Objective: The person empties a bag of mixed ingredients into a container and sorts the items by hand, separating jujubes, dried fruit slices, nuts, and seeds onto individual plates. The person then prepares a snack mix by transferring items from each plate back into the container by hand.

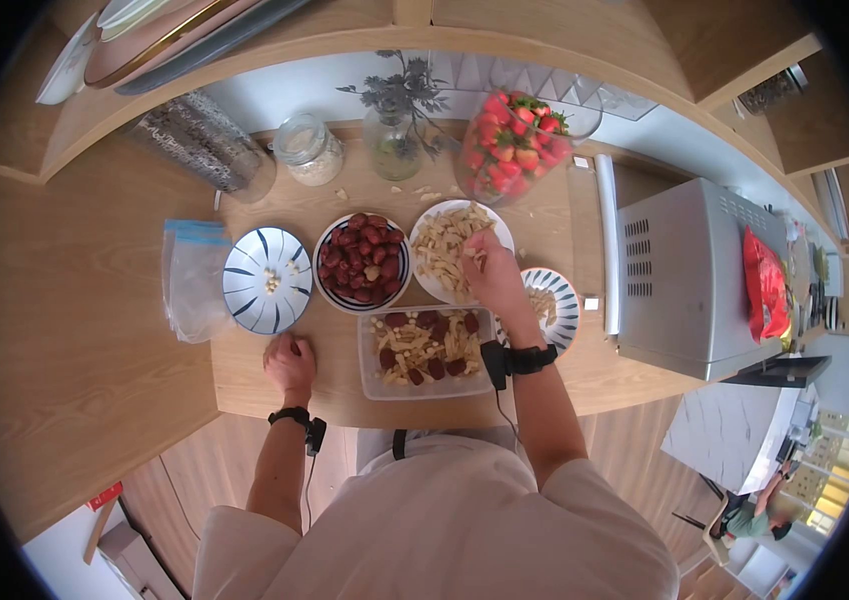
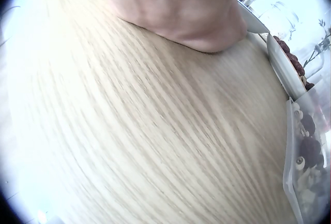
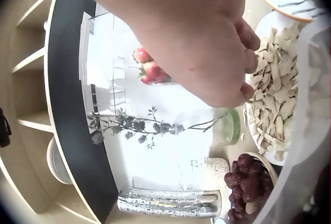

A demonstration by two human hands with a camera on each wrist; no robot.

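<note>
My right hand [image 1: 494, 272] is over a white plate [image 1: 508, 237] heaped with pale dried slices [image 1: 438, 240], its bent fingers pinching some at the pile. In the right wrist view, the fingertips [image 3: 249, 61] are right at the slices. On the table rests my left hand [image 1: 291, 366], loosely curled with nothing held, just below a blue-striped plate [image 1: 245, 290] bearing a few small pale pieces. A clear plastic container [image 1: 369, 383] in front of me holds pale slices, red dates and small white pieces. Behind it stands a bowl [image 1: 322, 289] of red dates [image 1: 360, 255].
Another striped plate [image 1: 569, 318] with small slices lies under my right forearm. Clear bags [image 1: 190, 290] are at the left. Along the back stand a glass jar [image 1: 311, 152], a vase [image 1: 394, 150] and a container of strawberries [image 1: 515, 145]. A grey appliance [image 1: 680, 300] bounds the right.
</note>
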